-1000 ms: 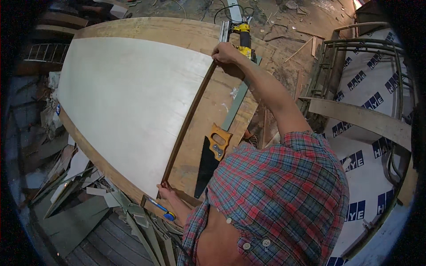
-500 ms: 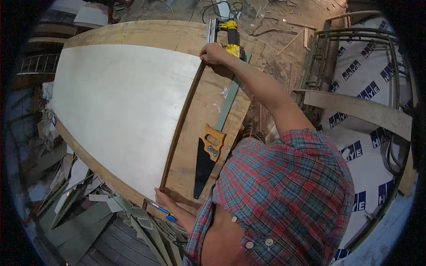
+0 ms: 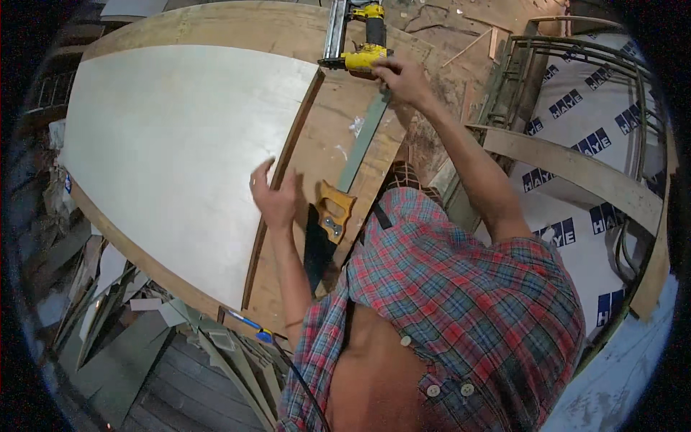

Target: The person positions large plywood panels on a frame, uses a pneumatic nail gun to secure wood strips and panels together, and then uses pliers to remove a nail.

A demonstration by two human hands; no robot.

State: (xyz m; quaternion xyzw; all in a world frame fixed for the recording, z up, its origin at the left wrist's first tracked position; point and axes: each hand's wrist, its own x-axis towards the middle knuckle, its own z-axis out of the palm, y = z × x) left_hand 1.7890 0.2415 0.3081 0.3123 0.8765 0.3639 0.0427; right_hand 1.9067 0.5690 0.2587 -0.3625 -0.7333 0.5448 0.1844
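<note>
A large white panel (image 3: 173,158) with a curved outer edge lies on a plywood board (image 3: 324,140). Along its straight side runs a thin dark brown wooden strip (image 3: 286,151). My left hand (image 3: 273,200) hovers around this strip with its fingers apart, holding nothing. At the far end my right hand (image 3: 404,83) is beside a yellow and black nail gun (image 3: 375,30), fingertips at its yellow body and slightly spread; whether they touch it is hard to see. Closer to me lie a green-grey strip (image 3: 363,140) and a handsaw (image 3: 332,212) with a wooden handle, its blade partly behind my left forearm.
A blue utility knife (image 3: 252,324) lies at the board's near left edge. Scrap strips (image 3: 216,345) are heaped on the floor at the lower left. To the right are a metal frame (image 3: 518,79) and a curved wooden slat (image 3: 576,162) over printed white sheeting.
My left hand has left the strip's near end and moved up to its middle, opening. My right hand has let go of the far end and moved right to the nail gun.
</note>
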